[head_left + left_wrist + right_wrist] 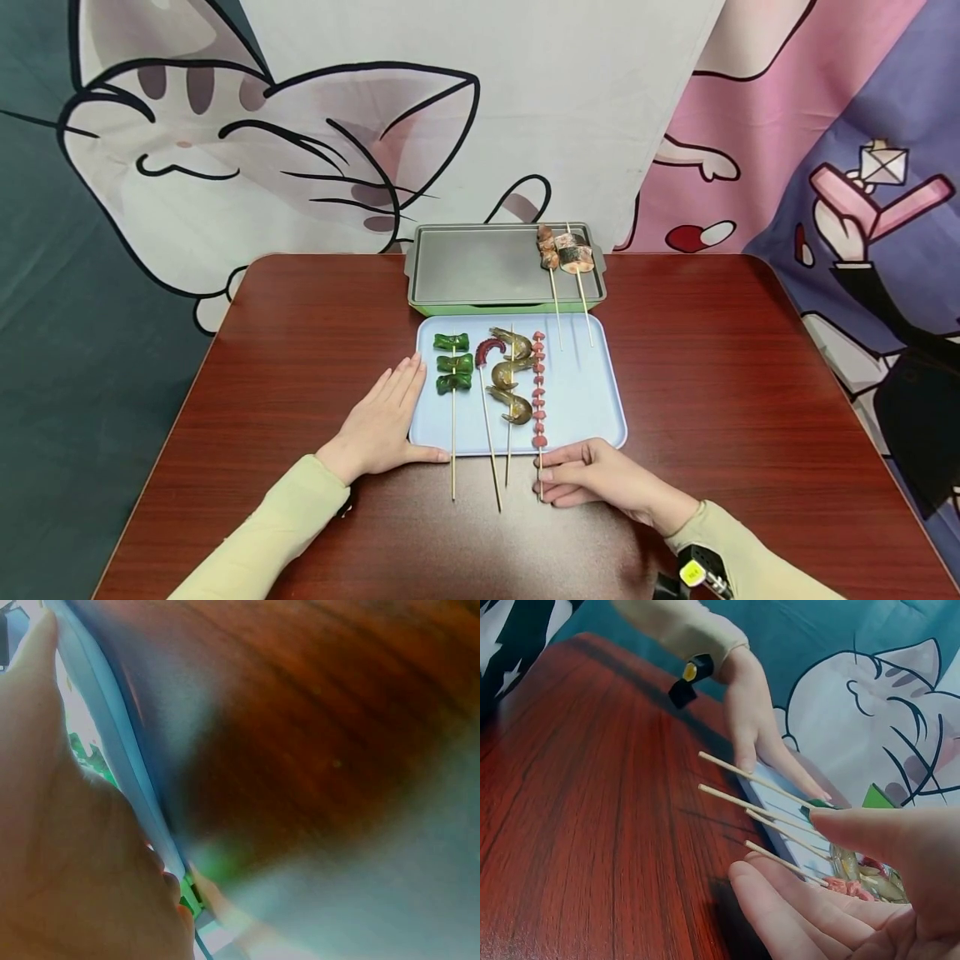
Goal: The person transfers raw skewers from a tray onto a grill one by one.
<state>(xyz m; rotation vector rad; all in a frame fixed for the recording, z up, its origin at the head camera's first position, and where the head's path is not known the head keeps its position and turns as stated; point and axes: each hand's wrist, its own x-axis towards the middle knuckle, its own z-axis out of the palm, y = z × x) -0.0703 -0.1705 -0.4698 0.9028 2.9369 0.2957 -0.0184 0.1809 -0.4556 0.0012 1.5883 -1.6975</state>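
My right hand (596, 477) is at the near edge of the pale blue tray (588, 400), thumb and fingers parted, the stick of the red-piece skewer (539, 404) between them. That skewer lies rightmost of four on the tray, beside the shrimp skewer (515, 407). My left hand (385, 421) lies on the tray's left edge, fingers straight. Behind the tray, a grey pan (480, 262) bears two further skewers.

No Readable Lettering

No text or number can be read. Marks on the yellow label (692, 572) of the black right-wrist device (702, 555), lower right of the head view, are too small; likewise the left-wrist device (682, 695), upper centre of the right wrist view.
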